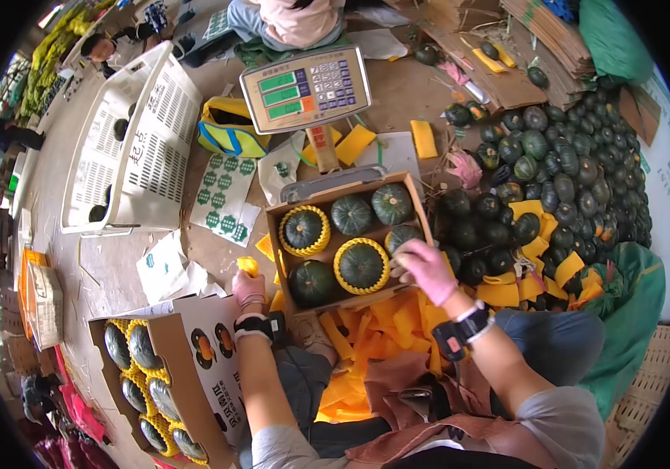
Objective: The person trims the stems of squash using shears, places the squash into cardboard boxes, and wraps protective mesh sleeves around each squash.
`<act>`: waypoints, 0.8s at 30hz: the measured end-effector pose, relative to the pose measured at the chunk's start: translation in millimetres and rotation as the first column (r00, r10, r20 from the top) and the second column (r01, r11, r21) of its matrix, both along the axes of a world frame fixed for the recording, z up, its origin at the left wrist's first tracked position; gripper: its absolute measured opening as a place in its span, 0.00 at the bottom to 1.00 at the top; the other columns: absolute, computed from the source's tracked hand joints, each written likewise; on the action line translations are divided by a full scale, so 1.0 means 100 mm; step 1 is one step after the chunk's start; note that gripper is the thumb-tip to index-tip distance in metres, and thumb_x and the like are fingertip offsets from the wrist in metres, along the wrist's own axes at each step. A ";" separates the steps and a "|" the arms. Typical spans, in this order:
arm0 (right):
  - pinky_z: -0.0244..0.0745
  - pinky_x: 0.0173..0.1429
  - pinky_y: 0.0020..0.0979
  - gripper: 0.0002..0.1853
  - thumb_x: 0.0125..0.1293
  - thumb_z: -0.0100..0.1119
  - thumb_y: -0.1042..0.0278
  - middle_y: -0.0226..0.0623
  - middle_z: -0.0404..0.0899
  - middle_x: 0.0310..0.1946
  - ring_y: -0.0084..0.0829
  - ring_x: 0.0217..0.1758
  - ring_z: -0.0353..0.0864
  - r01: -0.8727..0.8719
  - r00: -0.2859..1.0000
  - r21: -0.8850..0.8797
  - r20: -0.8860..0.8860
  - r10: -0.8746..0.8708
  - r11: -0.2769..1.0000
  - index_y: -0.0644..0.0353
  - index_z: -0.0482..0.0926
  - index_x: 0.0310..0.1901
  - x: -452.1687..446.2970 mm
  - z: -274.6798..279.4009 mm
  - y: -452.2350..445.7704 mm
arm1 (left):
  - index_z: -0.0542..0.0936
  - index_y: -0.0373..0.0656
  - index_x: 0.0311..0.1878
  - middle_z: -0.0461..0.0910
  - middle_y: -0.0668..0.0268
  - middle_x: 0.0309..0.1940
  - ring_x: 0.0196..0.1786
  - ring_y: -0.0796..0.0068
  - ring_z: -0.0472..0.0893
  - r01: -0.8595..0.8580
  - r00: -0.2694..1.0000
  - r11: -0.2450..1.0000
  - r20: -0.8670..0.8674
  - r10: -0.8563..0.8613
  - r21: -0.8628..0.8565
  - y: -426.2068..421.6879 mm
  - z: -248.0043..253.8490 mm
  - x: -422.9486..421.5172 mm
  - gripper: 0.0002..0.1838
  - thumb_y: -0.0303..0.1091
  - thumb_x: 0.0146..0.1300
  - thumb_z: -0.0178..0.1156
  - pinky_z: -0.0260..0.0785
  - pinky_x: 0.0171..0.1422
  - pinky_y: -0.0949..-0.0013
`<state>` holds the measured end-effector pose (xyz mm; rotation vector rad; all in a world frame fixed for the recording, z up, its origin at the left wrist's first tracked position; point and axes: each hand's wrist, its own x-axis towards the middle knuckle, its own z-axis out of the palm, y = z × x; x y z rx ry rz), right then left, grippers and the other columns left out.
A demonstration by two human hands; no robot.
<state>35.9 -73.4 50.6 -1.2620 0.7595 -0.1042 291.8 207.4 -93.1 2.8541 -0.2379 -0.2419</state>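
Observation:
An open cardboard box (pixel 297 303) sits on the scale in front of me with several dark green squashes in it. Two of them, a squash (pixel 304 230) at upper left and another squash (pixel 361 266) at lower middle, wear yellow foam nets. My right hand (pixel 428 273), in a thin pink glove, has its fingers curled on the bare squash (pixel 403 237) at the box's lower right. Left of the box, my left hand (pixel 250 291) is closed around a bunched yellow foam net (pixel 248 266).
The scale display (pixel 304 87) rises behind the box. At lower left stands a carton (pixel 159 375) of netted squashes. A white crate (pixel 159 148) is at upper left, and a large squash pile (pixel 561 172) lies right. Yellow foam nets (pixel 382 332) are heaped before me.

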 end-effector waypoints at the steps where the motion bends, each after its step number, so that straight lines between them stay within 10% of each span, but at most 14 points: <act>1: 0.75 0.31 0.19 0.06 0.66 0.52 0.67 0.33 0.80 0.32 0.21 0.29 0.80 -0.043 0.999 0.031 0.017 0.043 0.999 0.59 0.76 0.37 0.04 0.03 0.08 | 0.75 0.38 0.31 0.78 0.51 0.31 0.36 0.52 0.79 0.027 0.992 0.998 0.127 -0.019 -0.065 -0.05 0.15 -0.02 0.13 0.36 0.45 0.64 0.71 0.39 0.55; 6: 0.73 0.33 0.24 0.28 0.62 0.51 0.36 0.33 0.77 0.23 0.21 0.31 0.78 -0.384 0.912 -0.061 0.133 0.389 0.921 0.60 0.73 0.29 0.17 0.26 0.46 | 0.71 0.40 0.30 0.73 0.56 0.29 0.31 0.56 0.74 0.609 0.791 0.727 0.308 -0.529 -0.317 -0.65 1.58 -0.90 0.09 0.27 0.47 0.61 0.69 0.34 0.58; 10: 0.71 0.36 0.33 0.31 0.61 0.52 0.35 0.41 0.75 0.23 0.38 0.30 0.78 -0.204 0.851 -0.519 0.326 0.413 0.830 0.63 0.75 0.37 -0.01 0.60 0.63 | 0.73 0.40 0.38 0.71 0.55 0.33 0.35 0.52 0.74 0.760 0.634 0.458 0.373 -0.677 -0.461 -0.84 2.06 -1.80 0.18 0.25 0.39 0.65 0.72 0.34 0.59; 15: 0.63 0.27 0.31 0.27 0.63 0.53 0.41 0.36 0.65 0.15 0.25 0.20 0.63 -0.239 0.844 -0.492 0.321 0.429 0.837 0.61 0.70 0.22 -0.57 0.78 0.45 | 0.59 0.36 0.64 0.67 0.64 0.50 0.58 0.72 0.65 -0.056 0.542 0.157 -0.162 -0.824 -0.986 -0.84 2.17 -2.58 0.35 0.41 0.59 0.62 0.52 0.67 0.68; 19: 0.60 0.26 0.29 0.28 0.59 0.58 0.41 0.30 0.62 0.15 0.22 0.21 0.59 -0.049 0.895 -0.417 0.384 0.225 0.907 0.61 0.67 0.20 -0.82 0.72 0.53 | 0.72 0.36 0.53 0.72 0.73 0.41 0.43 0.83 0.68 -0.129 0.729 0.179 -0.215 -0.650 -0.975 -0.96 2.26 -2.99 0.17 0.38 0.68 0.53 0.62 0.49 0.77; 24: 0.63 0.33 0.20 0.18 0.59 0.65 0.56 0.24 0.67 0.23 0.16 0.28 0.64 -0.110 0.835 -0.263 0.498 0.233 0.959 0.59 0.69 0.24 -1.24 0.83 0.32 | 0.72 0.38 0.54 0.75 0.72 0.42 0.44 0.83 0.71 -0.298 0.776 0.021 -0.255 -0.577 -0.954 -0.98 2.33 -3.23 0.19 0.39 0.65 0.50 0.64 0.48 0.78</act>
